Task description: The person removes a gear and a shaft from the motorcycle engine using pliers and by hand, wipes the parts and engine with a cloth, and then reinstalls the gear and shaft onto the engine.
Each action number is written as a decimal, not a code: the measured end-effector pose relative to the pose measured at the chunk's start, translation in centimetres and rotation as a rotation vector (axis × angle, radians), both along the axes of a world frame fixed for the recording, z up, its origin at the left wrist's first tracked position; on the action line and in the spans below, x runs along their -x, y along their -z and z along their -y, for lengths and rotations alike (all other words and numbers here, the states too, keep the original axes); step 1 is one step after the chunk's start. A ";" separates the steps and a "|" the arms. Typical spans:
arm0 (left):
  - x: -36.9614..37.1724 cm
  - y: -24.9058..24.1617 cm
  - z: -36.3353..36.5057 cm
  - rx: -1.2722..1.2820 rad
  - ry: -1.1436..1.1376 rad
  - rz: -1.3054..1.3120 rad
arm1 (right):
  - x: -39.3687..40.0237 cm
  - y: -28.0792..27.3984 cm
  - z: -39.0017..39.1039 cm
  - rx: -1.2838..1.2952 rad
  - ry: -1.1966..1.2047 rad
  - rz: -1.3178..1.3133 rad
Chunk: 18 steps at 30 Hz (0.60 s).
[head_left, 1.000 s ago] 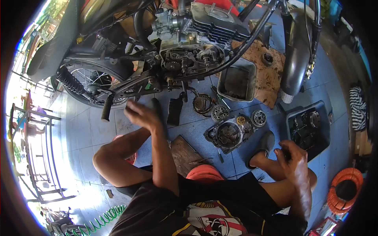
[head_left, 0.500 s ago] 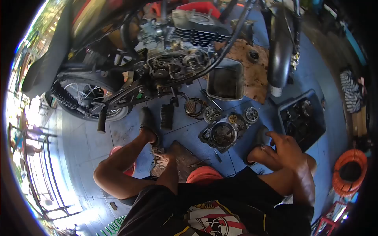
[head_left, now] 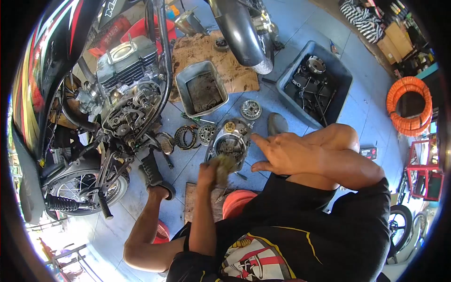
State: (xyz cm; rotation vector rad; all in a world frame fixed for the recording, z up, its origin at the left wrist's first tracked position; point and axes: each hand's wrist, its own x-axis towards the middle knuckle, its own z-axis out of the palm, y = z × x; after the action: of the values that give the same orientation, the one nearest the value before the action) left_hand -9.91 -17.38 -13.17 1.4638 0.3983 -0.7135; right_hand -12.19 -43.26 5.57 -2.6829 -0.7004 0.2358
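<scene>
My left hand [head_left: 206, 176] is closed around a dirty yellowish rag [head_left: 227, 169], which is smeared by motion. The rag is at the near edge of a metal engine side cover [head_left: 217, 143] lying on the floor, and hides part of it. A brass-coloured gear [head_left: 229, 127] sits at the cover's far end. My right hand [head_left: 284, 152] hangs just right of the cover, holding nothing, with its thumb and index finger apart. Round metal clutch parts, one beyond the cover [head_left: 251, 109] and one to its left [head_left: 206, 134], lie beside it.
A partly dismantled motorcycle engine [head_left: 129, 105] stands at the left. Beyond the cover is a grey basin [head_left: 181, 87] on stained cardboard [head_left: 244, 84]. At the right are a dark tub of parts [head_left: 345, 84] and a coiled orange hose [head_left: 393, 108]. A red stool [head_left: 239, 202] is beneath me.
My left hand has moved from beside my left foot up to the cover with the rag. My right hand has come off my right leg towards the cover. The view has turned right.
</scene>
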 end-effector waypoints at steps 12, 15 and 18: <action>0.9 -9.7 13.1 0.340 -0.046 0.167 | 3.0 4.3 0.9 0.099 -0.103 0.396; 0.5 -10.0 13.8 0.316 -0.066 0.183 | 3.6 4.0 1.5 -0.075 -0.057 0.311; -1.0 -9.6 13.1 0.341 -0.127 0.279 | 3.3 3.1 2.0 -0.093 -0.051 0.274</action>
State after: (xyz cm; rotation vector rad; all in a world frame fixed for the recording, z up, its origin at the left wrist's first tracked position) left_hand -8.92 -30.49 -3.54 1.1811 0.1434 -0.4408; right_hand -15.50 -45.29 2.50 -2.6360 -0.8375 -0.1527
